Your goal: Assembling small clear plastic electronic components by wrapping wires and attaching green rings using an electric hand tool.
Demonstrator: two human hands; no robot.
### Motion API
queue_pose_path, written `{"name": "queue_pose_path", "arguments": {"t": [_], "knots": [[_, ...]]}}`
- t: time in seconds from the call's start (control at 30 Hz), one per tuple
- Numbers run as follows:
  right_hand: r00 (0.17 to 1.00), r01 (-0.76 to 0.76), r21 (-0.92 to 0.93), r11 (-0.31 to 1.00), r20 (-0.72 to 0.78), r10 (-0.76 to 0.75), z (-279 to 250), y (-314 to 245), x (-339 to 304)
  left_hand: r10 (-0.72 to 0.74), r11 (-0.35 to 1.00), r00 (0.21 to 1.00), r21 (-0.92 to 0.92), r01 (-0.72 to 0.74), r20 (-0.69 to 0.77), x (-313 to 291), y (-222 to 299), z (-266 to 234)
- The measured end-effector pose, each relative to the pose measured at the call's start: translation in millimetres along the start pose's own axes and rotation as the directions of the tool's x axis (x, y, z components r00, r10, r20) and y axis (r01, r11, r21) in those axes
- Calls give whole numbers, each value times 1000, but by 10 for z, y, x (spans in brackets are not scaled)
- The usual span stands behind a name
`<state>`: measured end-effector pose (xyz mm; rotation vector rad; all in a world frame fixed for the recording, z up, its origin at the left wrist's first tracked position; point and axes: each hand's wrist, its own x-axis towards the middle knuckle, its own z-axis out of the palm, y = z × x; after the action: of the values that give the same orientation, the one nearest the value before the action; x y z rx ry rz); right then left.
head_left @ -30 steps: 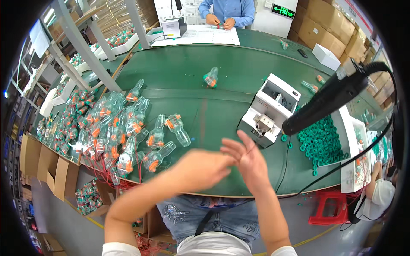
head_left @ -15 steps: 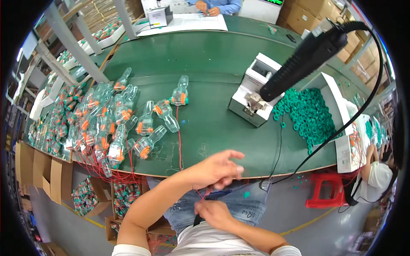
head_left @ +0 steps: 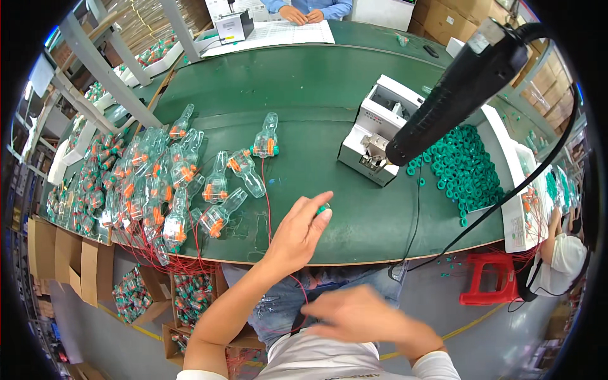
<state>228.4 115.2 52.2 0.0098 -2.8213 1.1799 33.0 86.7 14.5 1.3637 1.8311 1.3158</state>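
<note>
Out over the near part of the green table, my left hand is closed, its thumb and fingers pinching a small green cap that peeks out at the fingertips. A thin red wire hangs down below this hand toward my lap. Above my lap, my right hand is blurred by motion, so its fingers cannot be read. To the left of my left hand lie clear plastic bottle-shaped pieces with orange and green parts; one such bottle piece sits apart, its red wire running toward the front edge.
A white wire-stripper-like machine stands right of centre under a black handheld tool with a cable. Green rings fill a white tray at right. Cardboard boxes and a red stool stand below. Across the table, a person's hands rest.
My left hand has moved up and forward from the table edge, showing the green cap. My right hand has shifted right and blurred. The far person's hands have moved slightly.
</note>
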Motion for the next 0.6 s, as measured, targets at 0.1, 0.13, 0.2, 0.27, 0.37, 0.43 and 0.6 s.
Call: {"name": "queue_pose_path", "arguments": {"t": [0.1, 0.13, 0.2, 0.27, 0.37, 0.43, 0.6], "knots": [[492, -72, -138, 988, -866, -85, -868, -3, 152, 50, 990, 998, 136, -45, -33, -92, -50, 174], [172, -42, -186, 982, -969, -176, -1146, 46, 406, 216, 943, 976, 261, -207, -6, -76, -146, 280], [224, 140, -136, 981, -961, -165, -1646, 209, 774, 361, 811, 929, 464, -357, 85, -81, -261, 450], [381, 326, 110, 939, -924, -23, -1796, 420, 940, 379, 785, 922, 499, -369, 86, -89, -279, 538], [415, 449, 114, 886, -905, -94, -1764, 718, 1184, 387, 754, 918, 542, -370, 88, -152, -317, 554], [376, 492, 55, 869, -914, -154, -1713, 1014, 1213, 386, 751, 917, 545, -374, 98, -140, -359, 562], [345, 535, 54, 843, -925, -160, -1621, 1303, 1248, 281, 892, 960, 373, -255, -17, -65, -395, 534]]}}
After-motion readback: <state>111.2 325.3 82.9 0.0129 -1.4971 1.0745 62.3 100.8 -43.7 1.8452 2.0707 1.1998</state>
